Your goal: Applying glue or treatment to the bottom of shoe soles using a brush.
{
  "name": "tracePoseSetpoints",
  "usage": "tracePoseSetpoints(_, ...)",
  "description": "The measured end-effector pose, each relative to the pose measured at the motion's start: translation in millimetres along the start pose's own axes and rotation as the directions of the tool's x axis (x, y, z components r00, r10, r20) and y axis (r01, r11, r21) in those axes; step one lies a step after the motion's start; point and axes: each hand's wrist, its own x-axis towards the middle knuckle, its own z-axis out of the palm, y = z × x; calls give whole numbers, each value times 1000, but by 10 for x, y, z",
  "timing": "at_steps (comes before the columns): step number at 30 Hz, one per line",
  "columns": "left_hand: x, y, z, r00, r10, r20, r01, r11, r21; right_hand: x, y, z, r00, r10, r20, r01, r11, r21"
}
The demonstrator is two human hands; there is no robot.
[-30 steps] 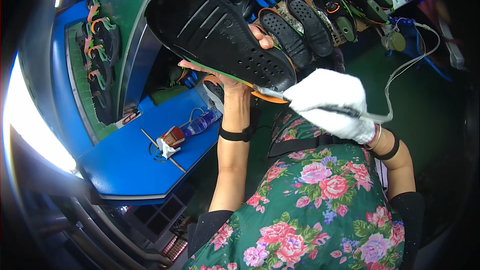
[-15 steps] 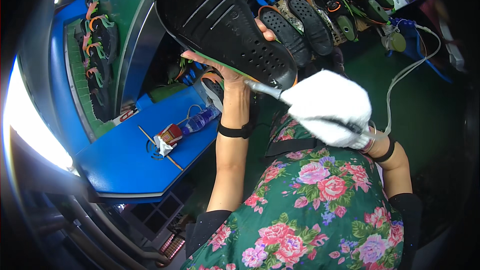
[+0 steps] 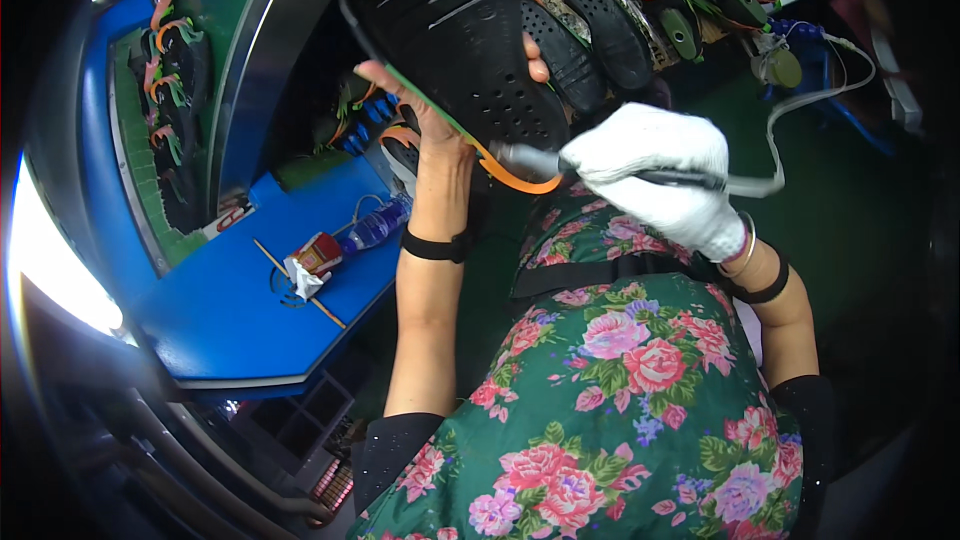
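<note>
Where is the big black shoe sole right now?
In the head view, the big black perforated shoe sole with the orange and green edge is up at the top centre, held by the bare left hand, with the white-gloved right hand just right of its lower end.

I see open space low between my forearms, over the floral apron (image 3: 640, 380). Ahead, the black shoe sole (image 3: 455, 35) blocks reach toward the row of soles (image 3: 600, 20). Left, the blue table (image 3: 250, 290) carries a bottle (image 3: 375, 228) and small box (image 3: 312, 258); the hose (image 3: 800, 130) crosses right.
</note>
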Motion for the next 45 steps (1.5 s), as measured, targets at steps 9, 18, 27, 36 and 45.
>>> tracePoseSetpoints(9,-125,-3,29,958,-286,5,283,944,-167,4,80,18,915,-181,361,147,982,118)
tracePoseSetpoints(18,-209,-83,-86,920,-382,-86,390,915,104,75,117,21,795,-248,554,285,958,21)
tracePoseSetpoints(27,-378,-408,-46,886,-347,-307,208,890,-406,126,7,-154,985,170,16,-171,980,103)
tracePoseSetpoints(36,-739,-664,158,858,-312,-409,291,950,-115,314,-34,-300,980,-103,172,149,948,-281)
tracePoseSetpoints(45,-698,-431,490,941,-210,-265,9,800,-601,298,-177,-154,968,-236,86,250,875,-415)
